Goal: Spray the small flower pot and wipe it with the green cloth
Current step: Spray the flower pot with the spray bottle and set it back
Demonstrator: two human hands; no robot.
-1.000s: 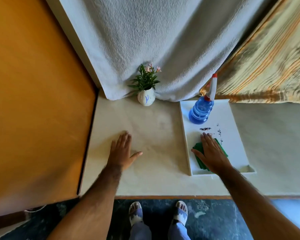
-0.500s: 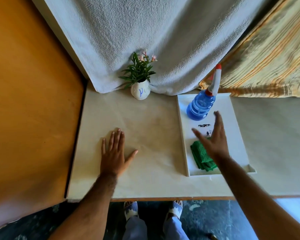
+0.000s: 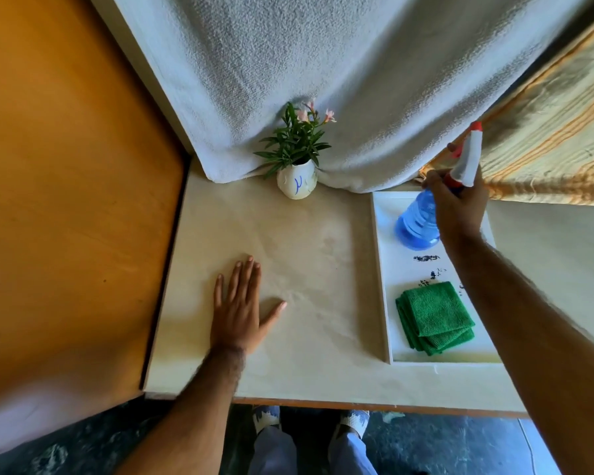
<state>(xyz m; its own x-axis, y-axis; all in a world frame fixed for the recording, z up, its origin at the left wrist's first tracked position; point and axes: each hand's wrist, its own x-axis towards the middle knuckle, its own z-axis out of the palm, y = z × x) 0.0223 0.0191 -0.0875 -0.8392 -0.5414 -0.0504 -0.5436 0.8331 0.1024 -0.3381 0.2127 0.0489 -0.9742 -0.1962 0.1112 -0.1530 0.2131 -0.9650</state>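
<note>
A small white flower pot (image 3: 296, 184) with blue marks and a green plant with pink flowers stands at the back of the cream table, against a grey cloth. A blue spray bottle (image 3: 415, 222) with a white and red head stands on the white tray (image 3: 381, 269) at the right. My right hand (image 3: 458, 204) is wrapped around the bottle's neck. The folded green cloth (image 3: 434, 317) lies on the tray's near half, apart from my right arm. My left hand (image 3: 239, 308) lies flat on the table, fingers spread, holding nothing.
A grey textured cloth (image 3: 323, 73) hangs behind the pot. A striped yellow fabric (image 3: 556, 132) hangs at the back right. An orange wooden panel (image 3: 66, 183) borders the table's left side. The table's front edge (image 3: 323, 402) is near my feet.
My right hand left the green cloth, travelled up the tray and closed around the spray bottle's neck. The left hand stayed flat on the table.
</note>
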